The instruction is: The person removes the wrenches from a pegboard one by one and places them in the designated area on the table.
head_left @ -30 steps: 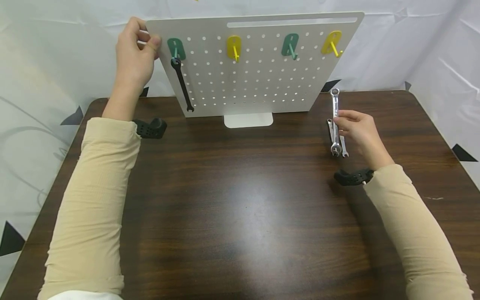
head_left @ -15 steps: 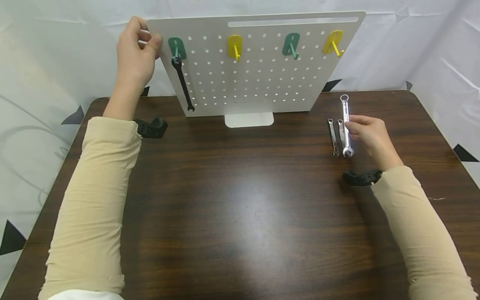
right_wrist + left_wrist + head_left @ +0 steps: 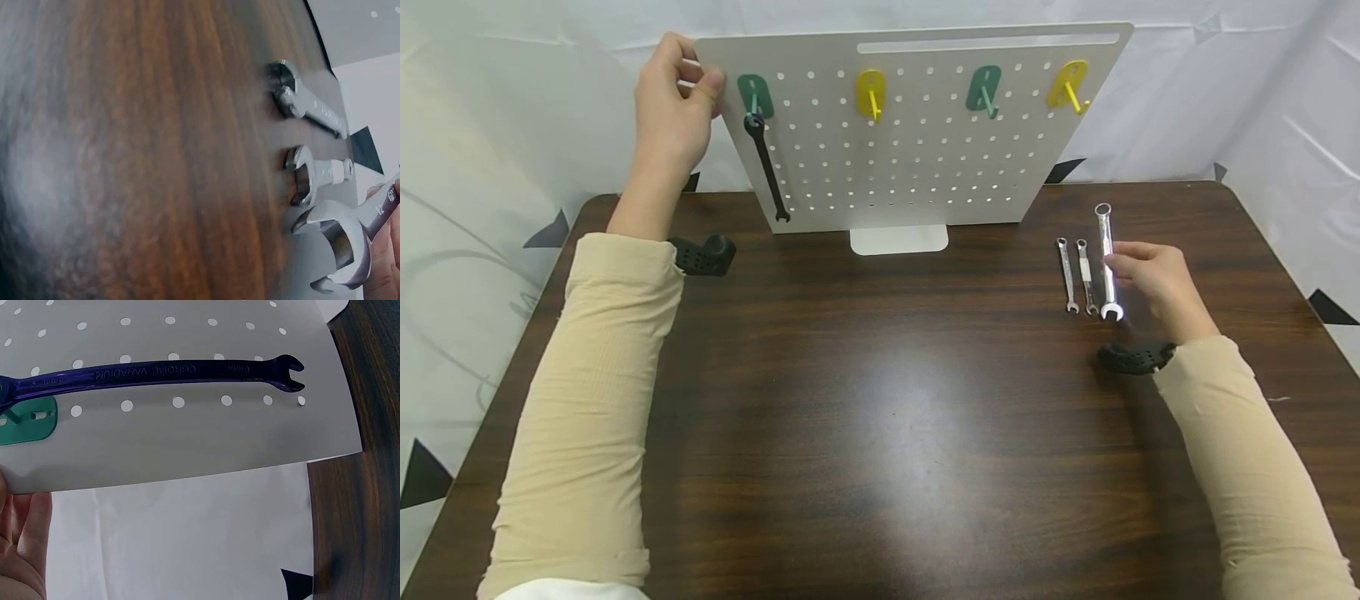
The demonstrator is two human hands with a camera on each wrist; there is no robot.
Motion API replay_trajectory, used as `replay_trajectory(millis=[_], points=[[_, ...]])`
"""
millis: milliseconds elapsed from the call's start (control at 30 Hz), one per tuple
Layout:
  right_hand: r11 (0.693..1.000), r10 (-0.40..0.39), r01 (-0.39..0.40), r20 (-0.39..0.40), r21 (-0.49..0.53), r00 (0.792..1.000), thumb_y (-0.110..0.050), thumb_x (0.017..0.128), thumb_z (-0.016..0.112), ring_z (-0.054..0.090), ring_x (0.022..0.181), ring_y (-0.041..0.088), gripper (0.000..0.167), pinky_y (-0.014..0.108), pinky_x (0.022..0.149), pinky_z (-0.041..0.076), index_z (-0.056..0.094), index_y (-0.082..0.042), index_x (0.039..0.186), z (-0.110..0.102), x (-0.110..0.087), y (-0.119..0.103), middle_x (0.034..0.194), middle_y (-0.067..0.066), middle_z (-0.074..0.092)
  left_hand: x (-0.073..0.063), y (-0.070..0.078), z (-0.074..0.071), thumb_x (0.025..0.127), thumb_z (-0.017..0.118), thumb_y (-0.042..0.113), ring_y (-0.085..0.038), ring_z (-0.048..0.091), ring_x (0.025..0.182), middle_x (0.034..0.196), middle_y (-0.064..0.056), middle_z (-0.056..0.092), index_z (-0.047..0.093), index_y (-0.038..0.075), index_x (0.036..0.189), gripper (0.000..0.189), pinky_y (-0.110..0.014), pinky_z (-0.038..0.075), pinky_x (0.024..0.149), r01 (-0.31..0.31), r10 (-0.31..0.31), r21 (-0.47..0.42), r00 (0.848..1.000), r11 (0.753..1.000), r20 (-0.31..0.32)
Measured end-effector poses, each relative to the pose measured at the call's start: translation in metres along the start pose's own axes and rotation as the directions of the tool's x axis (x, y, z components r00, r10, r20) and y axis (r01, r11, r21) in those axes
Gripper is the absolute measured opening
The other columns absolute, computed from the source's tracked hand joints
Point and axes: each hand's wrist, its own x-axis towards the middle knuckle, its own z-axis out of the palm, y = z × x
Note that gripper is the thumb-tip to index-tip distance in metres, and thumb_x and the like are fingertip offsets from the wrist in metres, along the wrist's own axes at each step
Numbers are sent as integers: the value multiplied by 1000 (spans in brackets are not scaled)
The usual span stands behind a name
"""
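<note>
The left hand point(image 3: 673, 108) grips the upper left edge of the white pegboard point(image 3: 917, 167), thumb on the front face and fingers curled round behind, which looks like a way of bracing the upright board so that it does not rock on its small foot point(image 3: 898, 239) at the back of the table point(image 3: 880, 417). A dark wrench point(image 3: 765, 167) hangs by its ring end from the green hook point(image 3: 754, 96) just beside that hand, open jaw pointing down; the left wrist view shows its blue-black shank lying flat against the perforated face. Three more hooks stand bare along the top row: a yellow hook point(image 3: 870, 92), a second green hook point(image 3: 983, 89) and a second yellow hook point(image 3: 1070, 85). On the right, the right hand point(image 3: 1153, 279) pinches the shank of the large silver wrench point(image 3: 1107, 260) between thumb and fingertips, ring end pointing away towards the board and open end towards the person. It lies parallel to two smaller wrenches on the table, the small wrench point(image 3: 1066, 273) and the middle wrench point(image 3: 1084, 275), close beside the latter, so the three sit in a row that rises in size from left to right. The right wrist view shows their open ends lined up near one another; whether the large one rests fully on the wood or is raised a little I cannot tell. The grip at mid-shank seems suited to keeping the tool balanced.
</note>
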Motion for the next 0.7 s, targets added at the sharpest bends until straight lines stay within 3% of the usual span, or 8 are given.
replay_trajectory(millis=[100,200,300,400,433,600,700], points=[[1000,11,-11,8,-11,1000,-52,95,45,38,132,39,73,78,107,16,27,-6,149,0,1,3,148,27,32,0,0,0,98,49,25,5,49,82,90,19,42,54,18,119,22,-20,53,93,-2,2,-4,1000,1000,-2],[1000,13,-13,14,-21,1000,-49,96,46,42,128,38,72,78,106,15,27,-5,149,-1,4,5,147,27,33,0,-1,0,99,49,25,5,49,82,90,19,42,54,18,119,22,-20,53,93,-5,5,-2,1000,1000,-4],[1000,6,-5,25,-31,1000,-45,97,47,58,101,15,70,78,107,14,28,-2,148,-3,7,6,146,29,33,0,-1,0,99,49,25,6,49,82,93,17,45,54,17,119,22,-20,53,93,-6,6,2,1000,1000,-7],[999,3,-1,38,-45,999,-40,98,47,49,74,-7,66,77,108,14,28,-1,148,-5,9,7,146,30,33,1,-1,1,98,49,25,6,49,82,94,16,45,54,18,119,22,-20,53,92,-5,5,2,1000,1000,-9],[999,4,-2,44,-50,999,-39,98,47,47,73,-8,66,77,108,14,28,-1,148,-6,9,7,146,31,33,1,-1,1,98,49,25,6,49,82,94,16,45,54,18,119,22,-20,53,92,-3,3,0,1000,1000,-9],[997,26,-22,45,-71,999,-36,99,46,52,96,10,63,77,108,13,28,-1,148,-6,10,8,148,31,32,2,-2,1,98,50,25,5,49,82,93,17,45,54,18,118,22,-20,53,93,2,-2,-6,1000,1000,-5],[997,30,-27,44,-72,999,-33,99,47,52,86,2,60,76,109,15,30,0,147,-6,11,9,147,30,32,2,-2,1,98,50,25,5,49,82,91,18,44,54,18,118,22,-20,53,93,4,-4,-9,1000,1000,-4]])
